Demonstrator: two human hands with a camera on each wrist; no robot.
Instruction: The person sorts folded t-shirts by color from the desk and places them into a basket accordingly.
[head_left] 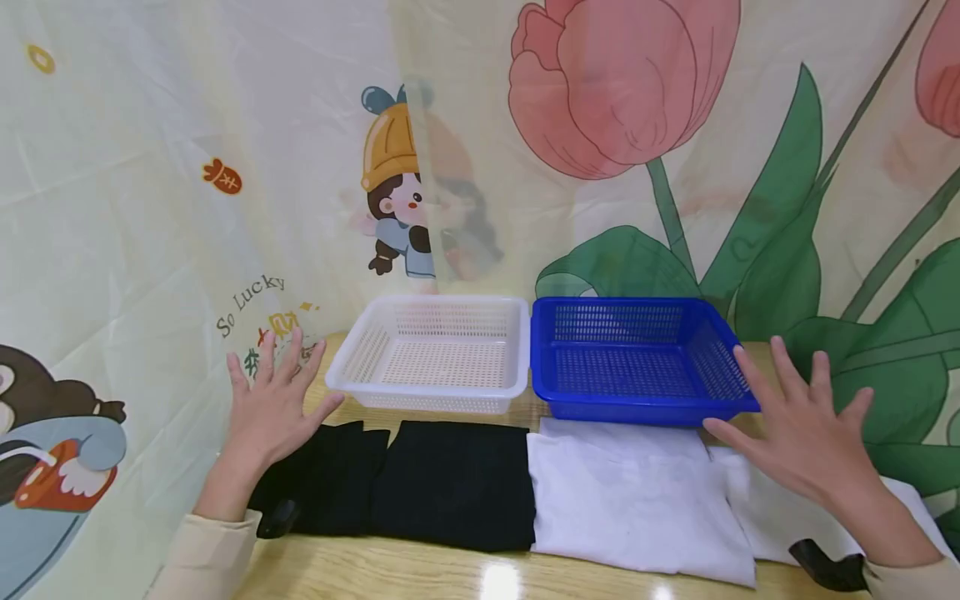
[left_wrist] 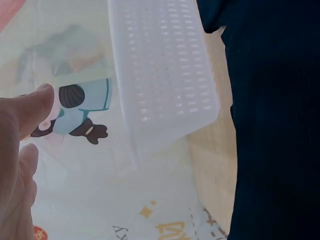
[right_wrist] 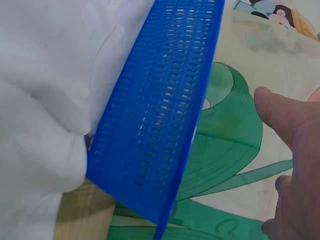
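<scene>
My left hand [head_left: 273, 408] is raised with its fingers spread, over the left end of the black folded cloths and left of the white basket [head_left: 347, 392]. Also spread and holding nothing, my right hand [head_left: 806, 429] hovers above the white folded cloths, overlapping the right corner of the blue basket [head_left: 637, 408] in the head view. Two black folded cloths, one at the far left [head_left: 330, 483] and one nearer the middle [head_left: 457, 483], lie side by side. To their right lie two white folded cloths, a nearer one [head_left: 637, 500] and another [head_left: 780, 508] partly hidden under my right hand.
Both perforated plastic baskets stand side by side behind the cloths on a wooden table [head_left: 375, 567]. A printed curtain [head_left: 300, 100] with tulips and cartoon figures hangs right behind them and along the left side. Dark straps sit at both wrists.
</scene>
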